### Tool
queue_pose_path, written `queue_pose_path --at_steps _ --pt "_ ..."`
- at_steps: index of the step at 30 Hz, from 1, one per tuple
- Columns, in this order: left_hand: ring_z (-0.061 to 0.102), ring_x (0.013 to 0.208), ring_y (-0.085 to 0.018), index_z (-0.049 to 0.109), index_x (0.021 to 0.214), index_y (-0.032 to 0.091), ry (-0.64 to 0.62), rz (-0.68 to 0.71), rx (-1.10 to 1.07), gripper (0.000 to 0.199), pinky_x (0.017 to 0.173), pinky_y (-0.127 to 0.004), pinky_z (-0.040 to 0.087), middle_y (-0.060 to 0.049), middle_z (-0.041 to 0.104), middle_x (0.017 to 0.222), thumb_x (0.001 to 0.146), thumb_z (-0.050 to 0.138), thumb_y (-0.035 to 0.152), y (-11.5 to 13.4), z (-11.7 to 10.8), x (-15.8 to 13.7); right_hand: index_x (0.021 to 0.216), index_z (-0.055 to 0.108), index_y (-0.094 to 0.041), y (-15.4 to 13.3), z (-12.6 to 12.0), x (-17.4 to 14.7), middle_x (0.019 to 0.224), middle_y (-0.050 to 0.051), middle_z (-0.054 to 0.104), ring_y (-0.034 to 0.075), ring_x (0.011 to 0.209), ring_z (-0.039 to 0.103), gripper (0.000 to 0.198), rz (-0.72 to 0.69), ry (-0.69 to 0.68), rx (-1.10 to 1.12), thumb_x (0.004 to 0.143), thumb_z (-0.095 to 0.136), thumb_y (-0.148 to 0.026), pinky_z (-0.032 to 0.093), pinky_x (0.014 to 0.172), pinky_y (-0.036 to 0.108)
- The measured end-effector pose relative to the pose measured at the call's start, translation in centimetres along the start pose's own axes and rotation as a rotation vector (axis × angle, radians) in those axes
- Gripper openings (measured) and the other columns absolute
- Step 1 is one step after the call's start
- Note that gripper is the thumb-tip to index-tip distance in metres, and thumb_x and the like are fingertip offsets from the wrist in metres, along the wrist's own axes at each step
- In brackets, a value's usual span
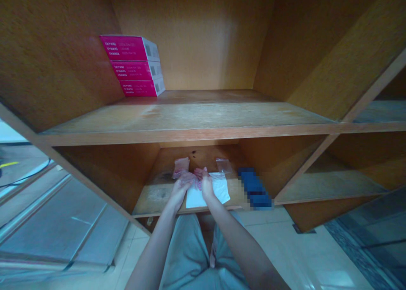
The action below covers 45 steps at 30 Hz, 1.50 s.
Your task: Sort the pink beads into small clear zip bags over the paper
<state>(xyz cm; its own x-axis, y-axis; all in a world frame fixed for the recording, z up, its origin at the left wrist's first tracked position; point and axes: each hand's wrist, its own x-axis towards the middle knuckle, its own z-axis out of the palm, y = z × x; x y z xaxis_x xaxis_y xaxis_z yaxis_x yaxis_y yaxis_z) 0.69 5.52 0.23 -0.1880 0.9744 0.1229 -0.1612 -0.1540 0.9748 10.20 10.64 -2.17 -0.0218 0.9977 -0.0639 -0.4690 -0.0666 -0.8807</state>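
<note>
My left hand (181, 190) is closed on a clear plastic bag (187, 178) with small pink bits showing at its side. Close beside it, my right hand (207, 184) is turned palm inward, fingers stretched toward the bag and thumb up. Whether any pink bits lie in that palm is too small to tell. Under both hands, a white sheet (221, 187) lies on the lower shelf. Behind my left hand rests a small clear bag of pink pieces (181, 165). Another clear bag (223, 165) lies flat beyond the sheet on the right.
A blurred-out blue object (255, 188) lies at the right of the lower shelf (158, 192). Above, the upper shelf board (203, 114) overhangs my work. Three pink boxes (136, 66) are stacked on it at the left. Wooden side panels bound the compartment.
</note>
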Motion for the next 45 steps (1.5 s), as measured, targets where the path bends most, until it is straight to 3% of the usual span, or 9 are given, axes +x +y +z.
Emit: queue_pose_path --at_steps 8,21,27,31,38,45 --pt "0.057 0.089 -0.02 0.065 0.086 0.014 -0.028 -0.02 -0.027 0.026 0.086 -0.033 0.038 -0.008 0.065 0.091 0.064 0.066 0.027 -0.4 -0.2 0.3 0.08 0.063 -0.016 -0.2 0.0 -0.2 0.085 0.011 0.068 0.02 0.079 0.063 0.049 -0.017 0.002 -0.02 0.079 0.035 -0.056 0.048 0.073 0.032" --pt "0.056 0.101 -0.021 0.061 0.092 0.015 0.065 -0.026 -0.133 0.031 0.094 -0.037 0.034 -0.009 0.064 0.101 0.064 0.067 0.024 0.2 0.2 -0.2 0.082 0.064 -0.016 0.0 0.0 -0.2 0.085 0.01 0.068 0.02 0.079 0.063 0.048 -0.048 0.004 -0.058 0.081 0.034 -0.054 0.048 0.07 0.031" --pt "0.052 0.109 -0.021 0.053 0.106 0.02 0.149 0.096 -0.174 0.041 0.098 -0.037 0.033 -0.008 0.06 0.113 0.067 0.066 0.022 1.7 0.8 -0.7 0.084 0.061 -0.018 -0.6 -0.2 -0.6 0.089 0.006 0.065 0.018 0.085 0.059 0.024 -0.272 -0.039 -0.183 0.077 0.047 -0.037 0.043 0.08 0.031" --pt "0.052 0.109 -0.019 0.052 0.109 0.022 0.176 0.156 -0.139 0.042 0.098 -0.035 0.033 -0.006 0.058 0.116 0.069 0.064 0.024 1.4 0.9 -0.6 0.078 0.058 -0.019 -1.1 -0.2 -1.2 0.08 0.004 0.063 0.018 0.079 0.057 0.014 -0.351 -0.076 -0.249 0.075 0.048 -0.028 0.043 0.076 0.03" --pt "0.052 0.109 -0.02 0.048 0.118 0.023 0.165 0.057 -0.274 0.053 0.097 -0.035 0.035 -0.008 0.057 0.118 0.068 0.066 0.025 0.1 0.9 -0.6 0.079 0.053 -0.019 -1.0 0.0 -1.4 0.077 0.002 0.059 0.016 0.073 0.056 0.008 -0.364 -0.111 -0.221 0.072 0.05 -0.024 0.044 0.071 0.028" --pt "0.046 0.116 -0.021 0.046 0.121 0.024 0.108 -0.004 -0.293 0.061 0.1 -0.034 0.033 -0.007 0.049 0.128 0.064 0.069 0.021 0.1 1.0 -1.0 0.082 0.051 -0.019 -1.3 0.3 -1.6 0.075 0.001 0.058 0.014 0.07 0.056 0.015 -0.384 -0.128 -0.23 0.068 0.049 -0.015 0.045 0.069 0.027"
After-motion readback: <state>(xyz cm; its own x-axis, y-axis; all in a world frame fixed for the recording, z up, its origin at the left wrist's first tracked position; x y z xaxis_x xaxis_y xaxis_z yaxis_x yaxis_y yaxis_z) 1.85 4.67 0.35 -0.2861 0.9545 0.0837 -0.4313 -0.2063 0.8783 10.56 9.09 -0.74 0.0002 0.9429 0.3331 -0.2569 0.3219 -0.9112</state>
